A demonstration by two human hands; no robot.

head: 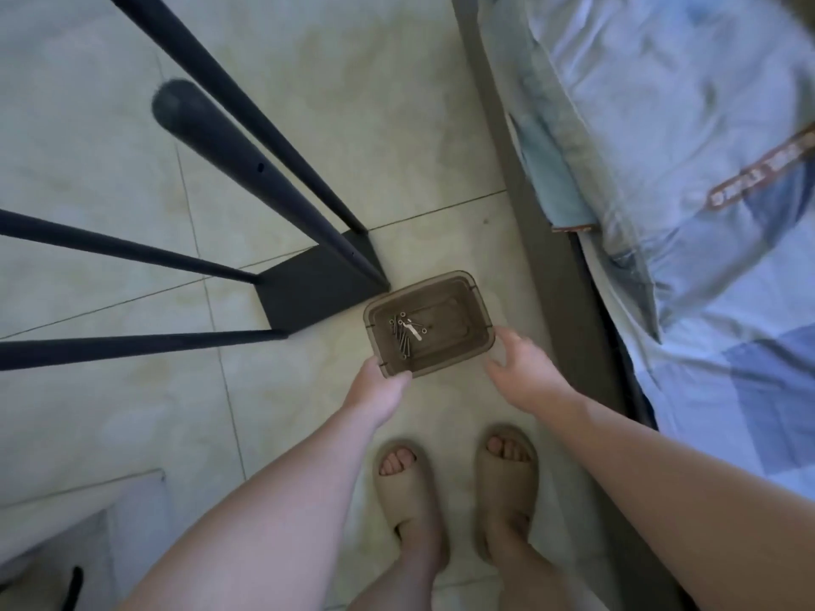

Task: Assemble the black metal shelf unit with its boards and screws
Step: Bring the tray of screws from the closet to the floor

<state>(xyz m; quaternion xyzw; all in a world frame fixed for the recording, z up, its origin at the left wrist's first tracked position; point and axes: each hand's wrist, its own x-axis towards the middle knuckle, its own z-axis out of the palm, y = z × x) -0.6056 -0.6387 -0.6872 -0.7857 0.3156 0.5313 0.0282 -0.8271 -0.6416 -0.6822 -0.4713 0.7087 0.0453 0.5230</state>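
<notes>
The person stands looking straight down at a small brown see-through tray [480, 302], held low over the pale tiled floor [110, 412] just beside the foot of the black metal frame [229, 138]. The left hand [379, 390] grips the tray's near left corner, thumb over the rim; its fingers are hidden beneath the tray. The right hand [525, 368] is at the near right corner with its fingers loosely apart and clamped on nothing. It is blurred, and whether its fingertips touch the tray wall cannot be told. Inside the tray, toward its left end, lies a small heap of dark screws [402, 339] with one pale slim piece [414, 333] across them; the count and the kind of that pale piece are too small to make out. The frame's round tubes run up and out of view at the top and left edges, and they meet at a flat black board [317, 288] low by the floor. At right, a grey bed frame [551, 266] carries blue bedding [683, 125], cut off by the edge. Below the hands, two feet in beige slippers [408, 487] stand on the tiles.
</notes>
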